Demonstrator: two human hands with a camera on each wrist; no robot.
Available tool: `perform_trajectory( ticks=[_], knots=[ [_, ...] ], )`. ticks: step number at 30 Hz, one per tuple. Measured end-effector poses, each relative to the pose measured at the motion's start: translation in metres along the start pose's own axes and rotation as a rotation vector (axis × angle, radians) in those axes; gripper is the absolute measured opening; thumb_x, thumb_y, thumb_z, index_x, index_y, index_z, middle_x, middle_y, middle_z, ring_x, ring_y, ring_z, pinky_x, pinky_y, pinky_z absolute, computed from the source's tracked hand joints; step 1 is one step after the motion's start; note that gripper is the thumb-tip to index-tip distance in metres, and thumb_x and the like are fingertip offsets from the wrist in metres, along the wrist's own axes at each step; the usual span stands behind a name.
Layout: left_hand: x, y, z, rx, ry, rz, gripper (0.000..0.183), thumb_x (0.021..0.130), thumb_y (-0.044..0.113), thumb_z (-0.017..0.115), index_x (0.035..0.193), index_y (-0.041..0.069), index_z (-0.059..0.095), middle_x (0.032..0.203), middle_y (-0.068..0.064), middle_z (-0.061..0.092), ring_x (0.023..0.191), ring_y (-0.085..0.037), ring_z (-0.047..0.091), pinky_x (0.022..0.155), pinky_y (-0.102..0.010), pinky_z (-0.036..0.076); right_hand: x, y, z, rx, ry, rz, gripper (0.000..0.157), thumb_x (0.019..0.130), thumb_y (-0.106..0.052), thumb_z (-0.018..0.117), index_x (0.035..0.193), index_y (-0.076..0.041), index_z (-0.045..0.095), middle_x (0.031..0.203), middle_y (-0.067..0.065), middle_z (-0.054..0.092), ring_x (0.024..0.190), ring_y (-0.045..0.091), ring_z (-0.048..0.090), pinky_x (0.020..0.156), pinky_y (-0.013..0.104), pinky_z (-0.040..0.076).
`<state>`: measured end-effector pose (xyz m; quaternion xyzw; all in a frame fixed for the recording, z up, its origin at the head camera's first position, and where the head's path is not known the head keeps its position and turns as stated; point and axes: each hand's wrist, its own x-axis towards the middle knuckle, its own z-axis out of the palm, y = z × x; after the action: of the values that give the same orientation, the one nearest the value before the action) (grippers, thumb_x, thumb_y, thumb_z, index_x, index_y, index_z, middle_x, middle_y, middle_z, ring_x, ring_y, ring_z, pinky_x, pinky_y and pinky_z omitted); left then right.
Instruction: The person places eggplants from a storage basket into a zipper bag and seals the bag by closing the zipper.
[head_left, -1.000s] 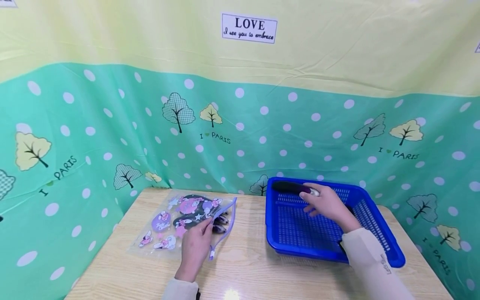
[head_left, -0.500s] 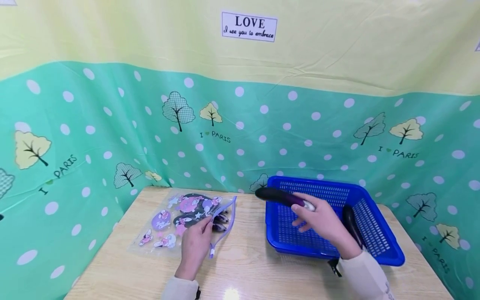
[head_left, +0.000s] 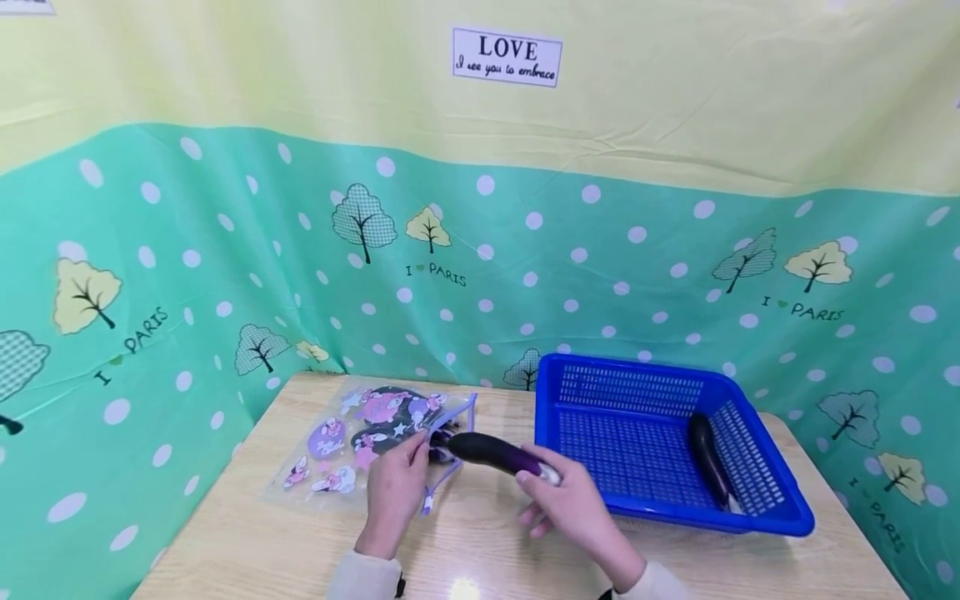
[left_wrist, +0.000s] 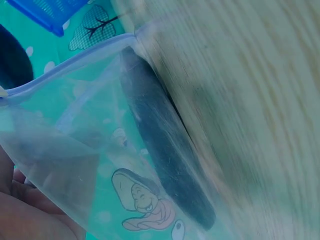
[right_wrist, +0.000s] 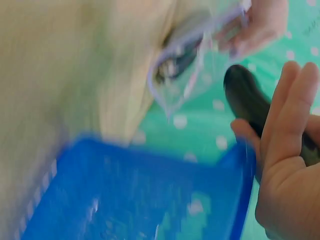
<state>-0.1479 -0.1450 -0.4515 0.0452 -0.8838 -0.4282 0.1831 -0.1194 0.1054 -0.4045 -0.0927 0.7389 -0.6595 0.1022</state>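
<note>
A clear zip bag (head_left: 311,467) with pink and purple cartoon prints lies on the left of the table, its purple-edged mouth facing right. Dark eggplants (head_left: 390,396) show through its plastic. My left hand (head_left: 396,492) pinches the upper edge of that mouth and holds it raised. In my right hand (head_left: 573,504) an eggplant (head_left: 491,452) is gripped near its pale stem end, with the rounded dark end pointing at the bag's opening. Seen from the left wrist, one eggplant (left_wrist: 165,140) lies inside the bag along the tabletop.
A blue plastic basket (head_left: 622,502) with slotted walls stands on the right of the wooden table (head_left: 480,550). Another eggplant (head_left: 711,458) lies in it against the right wall. A green and yellow printed cloth (head_left: 510,250) hangs behind.
My right hand has carried the eggplant left from over the basket to the bag's mouth. The eggplant left in the basket is now fully visible. My left hand keeps its hold on the bag.
</note>
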Motion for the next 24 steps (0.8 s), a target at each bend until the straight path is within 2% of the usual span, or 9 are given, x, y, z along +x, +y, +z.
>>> perform_trajectory(
  ticks=[4,11,14,17,24],
  knots=[
    [0.000,0.001,0.001,0.022,0.019,0.015,0.027,0.096,0.010,0.066,0.122,0.004,0.073,0.112,-0.017,0.073,0.047,-0.010,0.046,0.044,-0.028,0.038,0.001,0.011,0.025,0.032,0.008,0.014,0.063,0.096,-0.015,0.069,0.148,0.008,0.041,0.098,0.020,0.069,0.060,0.031,0.070,0.048,0.043,0.057],
    [-0.001,0.002,0.003,0.073,0.060,0.051,0.025,0.096,0.009,0.066,0.119,0.005,0.074,0.103,-0.018,0.074,0.050,-0.014,0.051,0.045,-0.031,0.038,0.010,0.029,0.055,0.111,0.018,0.031,0.062,0.095,-0.011,0.069,0.146,0.011,0.042,0.114,0.029,0.065,0.059,0.032,0.070,0.048,0.044,0.057],
    [-0.001,0.001,0.003,0.122,0.083,0.089,0.024,0.095,0.010,0.067,0.118,0.005,0.075,0.102,-0.018,0.074,0.057,-0.019,0.061,0.049,-0.033,0.043,0.016,0.036,0.062,0.148,0.023,0.051,0.062,0.095,-0.011,0.068,0.146,0.013,0.040,0.110,0.031,0.066,0.058,0.031,0.070,0.048,0.043,0.057],
    [-0.001,0.001,0.004,0.145,0.082,0.110,0.025,0.095,0.010,0.068,0.118,0.004,0.075,0.103,-0.018,0.074,0.059,-0.021,0.062,0.049,-0.034,0.044,0.023,0.043,0.068,0.171,0.009,0.077,0.062,0.096,-0.011,0.067,0.146,0.012,0.040,0.107,0.032,0.066,0.057,0.030,0.070,0.048,0.042,0.057],
    [-0.001,0.002,0.003,0.144,0.063,0.099,0.026,0.095,0.010,0.067,0.120,0.003,0.074,0.100,-0.020,0.074,0.049,-0.012,0.047,0.046,-0.030,0.038,0.045,0.053,0.077,0.186,-0.014,0.128,0.057,0.096,-0.010,0.065,0.146,0.008,0.045,0.116,0.030,0.065,0.057,0.029,0.069,0.049,0.040,0.058]
  ],
)
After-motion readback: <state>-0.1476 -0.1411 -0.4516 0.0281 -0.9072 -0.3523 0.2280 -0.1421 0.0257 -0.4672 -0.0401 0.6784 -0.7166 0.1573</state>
